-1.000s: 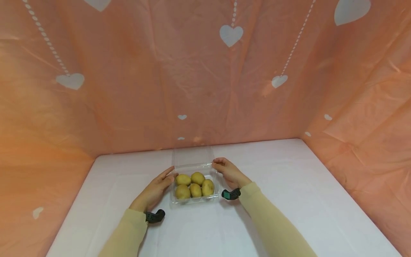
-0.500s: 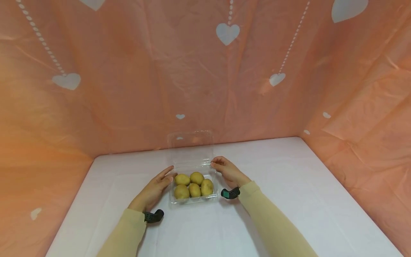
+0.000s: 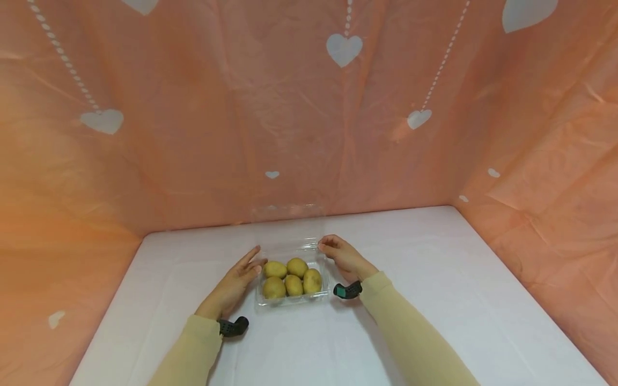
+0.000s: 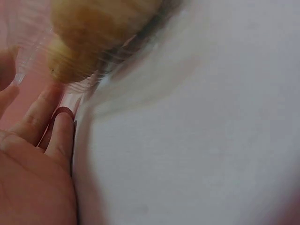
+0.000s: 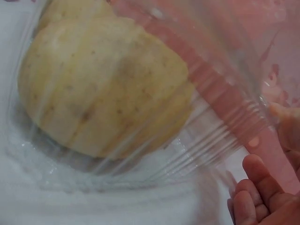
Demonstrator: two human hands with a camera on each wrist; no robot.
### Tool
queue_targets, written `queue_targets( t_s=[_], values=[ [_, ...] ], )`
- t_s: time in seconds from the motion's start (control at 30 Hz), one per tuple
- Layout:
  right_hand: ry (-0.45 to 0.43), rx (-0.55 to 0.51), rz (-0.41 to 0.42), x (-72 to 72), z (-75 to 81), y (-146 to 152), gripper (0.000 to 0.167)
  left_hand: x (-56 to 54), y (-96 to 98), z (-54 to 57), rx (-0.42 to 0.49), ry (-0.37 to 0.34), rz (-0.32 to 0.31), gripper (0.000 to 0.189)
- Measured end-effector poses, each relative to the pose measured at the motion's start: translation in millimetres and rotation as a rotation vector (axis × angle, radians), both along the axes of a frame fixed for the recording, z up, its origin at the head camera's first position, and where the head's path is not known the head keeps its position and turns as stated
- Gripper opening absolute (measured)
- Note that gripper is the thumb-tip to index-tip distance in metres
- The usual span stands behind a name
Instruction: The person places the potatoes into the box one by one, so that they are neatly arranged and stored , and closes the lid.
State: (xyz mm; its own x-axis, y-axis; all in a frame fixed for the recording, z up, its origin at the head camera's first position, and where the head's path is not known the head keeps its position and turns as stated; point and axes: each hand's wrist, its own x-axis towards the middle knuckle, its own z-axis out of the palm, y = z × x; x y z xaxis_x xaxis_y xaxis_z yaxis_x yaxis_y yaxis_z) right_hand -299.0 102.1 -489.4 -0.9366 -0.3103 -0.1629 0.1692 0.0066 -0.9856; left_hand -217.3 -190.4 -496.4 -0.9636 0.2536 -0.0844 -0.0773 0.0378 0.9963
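Note:
A clear plastic clamshell box (image 3: 292,302) holds several yellow-brown potatoes (image 3: 293,286) on the table. Its see-through lid (image 3: 288,228) stands raised at the back, hinged along the far rim. My left hand (image 3: 236,284) lies along the box's left side, fingers extended, thumb over the rim; in the left wrist view, the left hand's fingers (image 4: 60,136) reach to the ribbed wall. At the back right corner my right hand (image 3: 345,257) pinches the box near the hinge. Close by, a large potato (image 5: 105,89) fills the right wrist view through the plastic, the lower fingers (image 5: 262,178) curled outside the wall.
A white cloth covers the table (image 3: 434,300). Orange fabric (image 3: 289,107) with pale hearts hangs behind and on both sides, meeting the table's far edge just behind the lid. Black wrist cameras (image 3: 234,326) sit close beside the box.
The lid's top edge rose into clear view, then dropped slightly. My left index finger has lifted a little from the back left corner. The right hand and potatoes stay put.

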Motion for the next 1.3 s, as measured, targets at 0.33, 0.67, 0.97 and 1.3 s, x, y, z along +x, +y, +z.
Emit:
queue_targets(
  t_s=[0.33,0.67,0.97,1.3],
  values=[
    [-0.006,0.033,0.029,1.5,2.9,0.6,0.018,0.6,4.3,-0.5,-0.008,0.049,0.035,0.059],
    [0.014,0.013,0.044,3.3,6.4,10.6,0.020,-2.3,4.9,0.6,-0.058,0.061,0.007,0.053],
    [-0.207,-0.120,0.048,23.4,32.1,16.8,0.069,-2.1,10.2,5.1,-0.075,0.011,0.039,0.053],
    [-0.204,-0.074,0.079,35.7,38.5,15.8,0.053,0.7,13.1,5.5,-0.030,-0.016,0.085,0.053]
  ],
)
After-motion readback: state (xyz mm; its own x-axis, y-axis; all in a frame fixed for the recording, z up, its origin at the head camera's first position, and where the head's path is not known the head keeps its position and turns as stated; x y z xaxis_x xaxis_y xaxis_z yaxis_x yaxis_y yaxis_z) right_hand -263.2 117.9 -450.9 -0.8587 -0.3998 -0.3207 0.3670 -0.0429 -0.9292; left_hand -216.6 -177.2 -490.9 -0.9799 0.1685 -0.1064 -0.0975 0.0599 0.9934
